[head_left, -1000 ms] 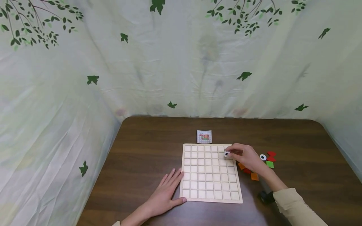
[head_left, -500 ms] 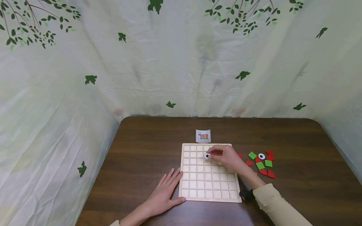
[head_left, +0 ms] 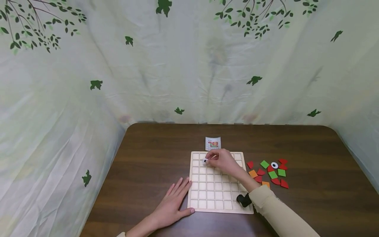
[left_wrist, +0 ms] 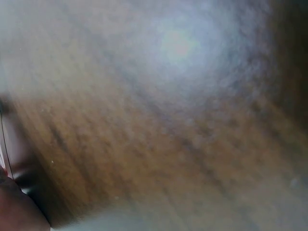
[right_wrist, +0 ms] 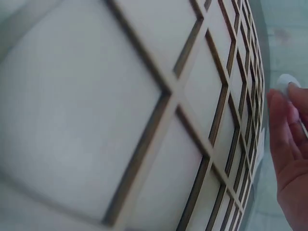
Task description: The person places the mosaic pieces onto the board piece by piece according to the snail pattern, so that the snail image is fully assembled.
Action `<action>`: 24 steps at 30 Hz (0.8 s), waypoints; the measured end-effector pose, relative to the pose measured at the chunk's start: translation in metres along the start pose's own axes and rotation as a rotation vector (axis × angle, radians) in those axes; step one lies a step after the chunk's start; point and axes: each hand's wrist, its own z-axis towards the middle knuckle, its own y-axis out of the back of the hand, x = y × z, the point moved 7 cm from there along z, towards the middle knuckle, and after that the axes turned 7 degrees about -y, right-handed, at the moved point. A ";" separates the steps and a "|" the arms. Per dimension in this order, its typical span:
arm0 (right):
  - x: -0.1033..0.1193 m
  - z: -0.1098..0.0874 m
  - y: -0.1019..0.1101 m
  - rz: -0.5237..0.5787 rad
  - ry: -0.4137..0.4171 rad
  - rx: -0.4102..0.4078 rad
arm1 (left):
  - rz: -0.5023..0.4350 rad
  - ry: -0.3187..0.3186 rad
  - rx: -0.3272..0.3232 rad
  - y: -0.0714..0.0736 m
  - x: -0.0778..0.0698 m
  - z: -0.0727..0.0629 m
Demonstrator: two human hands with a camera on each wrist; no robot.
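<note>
My right hand (head_left: 222,160) pinches a small white eye tile (head_left: 205,161) with a black centre between thumb and fingertips. It holds the tile over the upper left squares of a pale wooden grid board (head_left: 210,194). In the right wrist view the white tile (right_wrist: 288,81) shows at the fingertips, with the board's raised squares filling most of the picture. My left hand (head_left: 171,205) lies flat with fingers spread, fingertips and thumb at the board's left edge. The left wrist view is mostly blurred brown tabletop (left_wrist: 144,134).
Right of the board lie several red, green and orange tiles, among them a green square (head_left: 272,174) and another eye tile (head_left: 274,165). A small picture card (head_left: 213,143) lies behind the board. The brown table (head_left: 160,148) backs onto a leaf-print curtain (head_left: 189,65).
My right hand has carried the eye tile leftward across the top of the board, uncovering more coloured tiles on the right. The left hand has stayed in place.
</note>
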 end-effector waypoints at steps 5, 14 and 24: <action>0.001 0.008 -0.009 -0.078 -0.002 -0.009 | 0.002 -0.004 -0.010 0.000 0.000 -0.001; 0.005 0.011 -0.017 -0.167 -0.004 -0.019 | 0.000 0.004 -0.004 -0.001 0.001 0.000; 0.008 0.010 -0.017 -0.195 -0.012 -0.016 | -0.009 0.009 -0.001 0.000 -0.001 0.000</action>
